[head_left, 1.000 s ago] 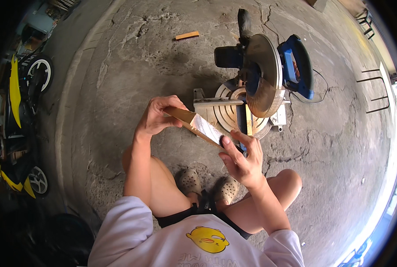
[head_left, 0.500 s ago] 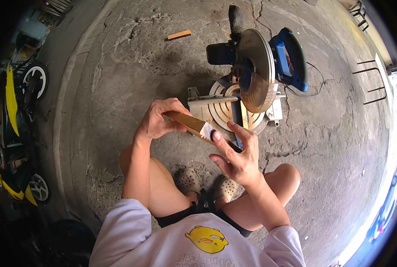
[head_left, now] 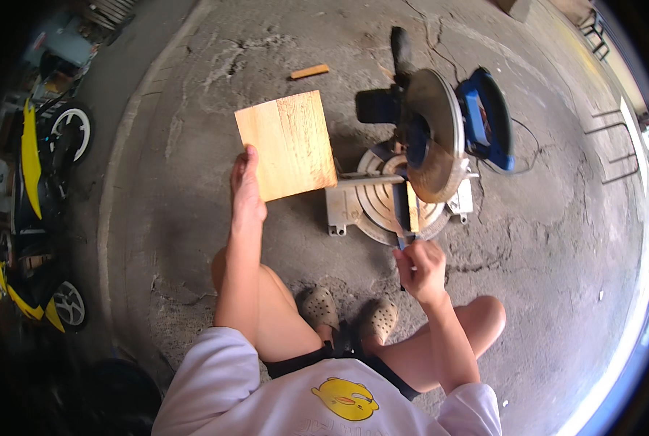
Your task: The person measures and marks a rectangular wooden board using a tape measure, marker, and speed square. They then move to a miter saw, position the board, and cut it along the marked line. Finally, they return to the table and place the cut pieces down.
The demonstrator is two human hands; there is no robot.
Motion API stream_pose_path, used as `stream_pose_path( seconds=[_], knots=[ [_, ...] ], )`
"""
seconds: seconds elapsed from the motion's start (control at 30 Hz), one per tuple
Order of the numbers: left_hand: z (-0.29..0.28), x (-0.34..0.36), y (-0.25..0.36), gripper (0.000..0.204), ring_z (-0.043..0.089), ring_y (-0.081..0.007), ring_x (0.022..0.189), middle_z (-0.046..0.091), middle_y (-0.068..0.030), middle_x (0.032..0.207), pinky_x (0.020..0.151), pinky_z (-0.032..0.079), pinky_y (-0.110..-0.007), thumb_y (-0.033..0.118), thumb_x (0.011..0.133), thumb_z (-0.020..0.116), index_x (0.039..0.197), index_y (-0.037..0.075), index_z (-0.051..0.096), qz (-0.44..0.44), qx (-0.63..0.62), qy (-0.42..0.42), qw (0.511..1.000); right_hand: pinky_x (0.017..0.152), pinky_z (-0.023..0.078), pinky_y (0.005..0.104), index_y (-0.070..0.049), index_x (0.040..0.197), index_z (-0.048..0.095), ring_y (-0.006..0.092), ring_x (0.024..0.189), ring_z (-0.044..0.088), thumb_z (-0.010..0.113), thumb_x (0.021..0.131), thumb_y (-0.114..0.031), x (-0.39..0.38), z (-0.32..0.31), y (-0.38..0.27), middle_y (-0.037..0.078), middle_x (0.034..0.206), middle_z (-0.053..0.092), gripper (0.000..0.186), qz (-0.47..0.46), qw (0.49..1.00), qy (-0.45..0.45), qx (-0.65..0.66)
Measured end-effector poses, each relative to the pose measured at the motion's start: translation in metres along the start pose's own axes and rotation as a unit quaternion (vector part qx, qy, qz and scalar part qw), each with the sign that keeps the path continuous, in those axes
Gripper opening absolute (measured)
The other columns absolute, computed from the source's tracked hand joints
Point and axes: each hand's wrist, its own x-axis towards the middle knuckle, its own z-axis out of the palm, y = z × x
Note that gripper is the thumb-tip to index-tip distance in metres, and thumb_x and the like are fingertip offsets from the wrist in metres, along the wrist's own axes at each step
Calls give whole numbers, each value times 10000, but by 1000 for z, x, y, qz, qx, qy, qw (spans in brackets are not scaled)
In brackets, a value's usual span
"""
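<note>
My left hand [head_left: 247,190] holds a flat, square-cut wooden board [head_left: 288,149] by its left edge, thumb on the upper face. The board is raised over the floor, left of a blue and grey miter saw [head_left: 435,138]. Its broad, pale grained face is turned up. My right hand [head_left: 422,270] is closed, fingers curled together, at the front of the saw's round base [head_left: 372,207]. Something narrow and dark shows at its fingers, too blurred to name. A thin yellowish wood strip [head_left: 413,207] lies along the slot of the base, under the raised saw head.
A small wood offcut [head_left: 310,71] lies on the cracked concrete floor [head_left: 194,145] beyond the board. The saw's cord [head_left: 534,142] trails on the right. A yellow and black motorcycle [head_left: 32,167] stands at the left. Black metal bars [head_left: 615,152] are at the right.
My left hand has turned the board from edge-on to face-up and moved it farther away. My right hand has come off its end and drawn down to the saw's front, its fingers curling shut.
</note>
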Motion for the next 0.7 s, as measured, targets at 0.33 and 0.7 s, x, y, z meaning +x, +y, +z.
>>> stream_pose_path(
  seconds=[0.33, 0.7],
  knots=[
    [30, -26, 8, 446, 556, -182, 1135, 588, -73, 1183, 969, 487, -383, 384, 942, 643, 1183, 49, 473, 41, -175, -11, 984, 698, 523, 436, -37, 814, 606, 352, 744, 674, 639, 914, -265, -25, 45, -24, 163, 796, 678, 252, 21, 893, -450, -10],
    [37, -142, 201, 318, 565, -135, 1120, 593, -30, 1190, 968, 481, -354, 329, 994, 581, 1187, 87, 510, -89, -179, -10, 980, 1074, 382, 454, -114, 1543, 55, 307, 1304, 475, 652, 940, -398, 102, -52, -157, 189, 1438, 437, 894, 393, 591, -123, 693]
  ],
)
